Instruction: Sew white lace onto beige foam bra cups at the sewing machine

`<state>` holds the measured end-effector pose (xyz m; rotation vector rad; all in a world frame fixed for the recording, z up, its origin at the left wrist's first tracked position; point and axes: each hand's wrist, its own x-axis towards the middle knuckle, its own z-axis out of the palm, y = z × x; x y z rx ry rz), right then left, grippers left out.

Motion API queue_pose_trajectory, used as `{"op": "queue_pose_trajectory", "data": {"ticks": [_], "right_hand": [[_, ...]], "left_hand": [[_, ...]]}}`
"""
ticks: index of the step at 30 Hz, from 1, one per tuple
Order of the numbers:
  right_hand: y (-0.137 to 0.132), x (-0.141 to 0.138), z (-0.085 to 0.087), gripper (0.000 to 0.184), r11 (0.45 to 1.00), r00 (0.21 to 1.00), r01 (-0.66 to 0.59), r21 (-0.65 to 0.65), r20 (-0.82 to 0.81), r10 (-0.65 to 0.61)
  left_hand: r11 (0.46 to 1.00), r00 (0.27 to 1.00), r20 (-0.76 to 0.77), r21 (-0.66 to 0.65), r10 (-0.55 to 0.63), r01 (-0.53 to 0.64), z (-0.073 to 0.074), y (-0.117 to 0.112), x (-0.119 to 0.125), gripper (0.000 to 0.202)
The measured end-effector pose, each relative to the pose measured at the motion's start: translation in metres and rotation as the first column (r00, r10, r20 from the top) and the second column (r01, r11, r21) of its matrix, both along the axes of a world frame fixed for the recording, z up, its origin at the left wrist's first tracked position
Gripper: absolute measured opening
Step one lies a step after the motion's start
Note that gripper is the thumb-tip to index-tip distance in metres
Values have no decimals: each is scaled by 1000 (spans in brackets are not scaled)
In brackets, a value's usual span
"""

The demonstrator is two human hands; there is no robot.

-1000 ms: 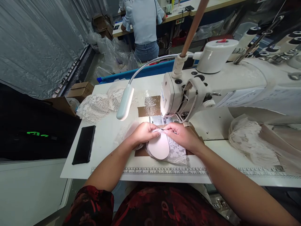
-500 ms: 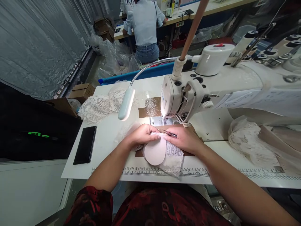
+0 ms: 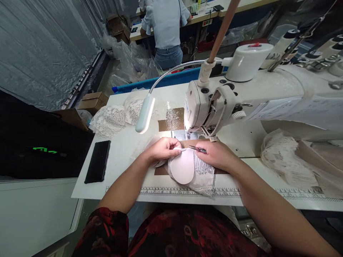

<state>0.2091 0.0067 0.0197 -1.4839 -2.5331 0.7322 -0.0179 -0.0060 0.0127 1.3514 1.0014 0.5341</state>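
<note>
- Lace [image 3: 204, 170] lies in front of us on the white table [image 3: 125, 151], with a smooth, pale pink pad [image 3: 183, 168] on top of it.
- The pad is round at the bottom, and it sits between our arms, close to the table's front edge.
- Our left hand [image 3: 164, 148] has its thumb and finger pressed together on the white edge at the top of the pad.
- Our right hand [image 3: 215, 154] is curled around a small dark tool [image 3: 198, 148] that looks like little scissors. Its thin tip points left, toward our left fingers, just above the pad.
- We cannot tell if the tool's tips are apart or together, or if our right fingers also touch the lace.
- Brown tape [image 3: 171, 125] is on the table under the sewing machine's [image 3: 198, 107] front end, past our hands.
- A lamp [image 3: 145, 115] hangs on a bendy neck, up and left of our hands.
- A long ruler [image 3: 178, 192] runs along the table's edge, just below the pad.
- Our black phone [image 3: 98, 162] lies flat near the left end of the table.
- We see puffy white lace cups [image 3: 109, 120] behind the phone, and a heap of pale cloth [image 3: 285, 159] far to the right.
- Another person [image 3: 167, 30] sits at a table ahead, back turned to us.
</note>
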Motion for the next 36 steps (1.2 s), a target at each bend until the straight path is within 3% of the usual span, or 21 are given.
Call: {"op": "queue_pose_trajectory", "data": {"ticks": [7, 10, 13, 18, 22, 26, 29, 33, 36], "right_hand": [[3, 3, 1, 25, 990, 982, 144, 7, 120, -144], [1, 0, -3, 28, 983, 981, 166, -73, -94, -172], [-3, -5, -7, 32, 981, 942, 68, -181, -311, -123], [-7, -13, -5, 26, 966, 900, -80, -247, -435, -37], [-8, -14, -7, 25, 965, 874, -57, -255, -480, -75], [-8, -10, -10, 29, 974, 890, 24, -223, -439, -123], [-8, -6, -9, 29, 985, 934, 122, -123, -320, -156], [-6, -3, -10, 28, 990, 973, 133, 55, -198, -120], [-4, -4, -11, 29, 984, 980, 156, 88, -141, -143]], "left_hand": [[1000, 999, 47, -14, -18, 18, -1, 1, -5, 28], [999, 997, 70, -38, -23, 25, 0, 1, -5, 30], [997, 996, 77, -60, -36, 40, 1, 1, -3, 35], [997, 999, 46, -71, -17, 21, 3, -2, 3, 41], [999, 999, 21, -5, -45, 45, 1, -2, 5, 38], [996, 997, 18, -32, -79, 79, 0, -1, 2, 36], [996, 997, 11, -45, -81, 81, 3, 0, 0, 35], [997, 999, 12, -64, -36, 37, 5, 1, -1, 33], [996, 999, 14, -70, -47, 47, 4, 1, -1, 33]]}}
